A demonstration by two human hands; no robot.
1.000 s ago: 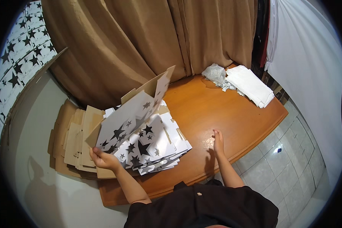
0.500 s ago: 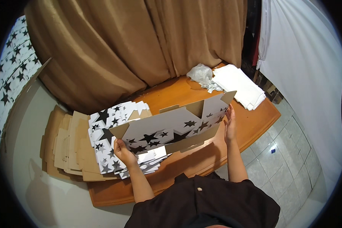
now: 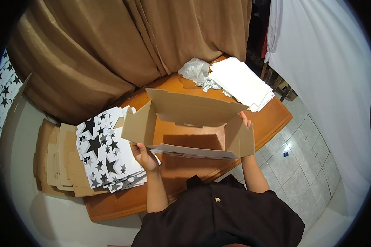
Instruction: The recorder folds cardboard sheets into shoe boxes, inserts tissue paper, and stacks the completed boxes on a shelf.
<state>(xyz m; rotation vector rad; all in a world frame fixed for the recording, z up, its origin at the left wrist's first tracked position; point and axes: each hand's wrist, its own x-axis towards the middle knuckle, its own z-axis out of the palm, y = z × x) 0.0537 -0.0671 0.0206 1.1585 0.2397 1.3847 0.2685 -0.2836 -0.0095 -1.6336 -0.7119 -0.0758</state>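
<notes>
A cardboard box (image 3: 193,108) is held over the table, opened into a rectangular frame with brown inner walls. The wooden table shows through it, so the bottom stands open. White print with dark stars covers its outer near side. My left hand (image 3: 147,158) grips the near left corner, thumb up against the edge. At the right end my right hand (image 3: 246,119) holds the short wall, its fingers partly hidden by the flap. Left of the box lies a stack of flat star-printed box sheets (image 3: 107,156).
Plain brown cardboard sheets (image 3: 64,160) lie beside the printed stack. White sheets (image 3: 241,84) and a clear plastic bag (image 3: 195,71) with scraps are on the table's (image 3: 272,123) far side. A brown curtain (image 3: 95,53) hangs behind, a white cloth (image 3: 317,82) at right.
The box has gone from a flatter, upright pose to a spread rectangle with its inside showing. Both hands still hold its ends. The view has shifted somewhat.
</notes>
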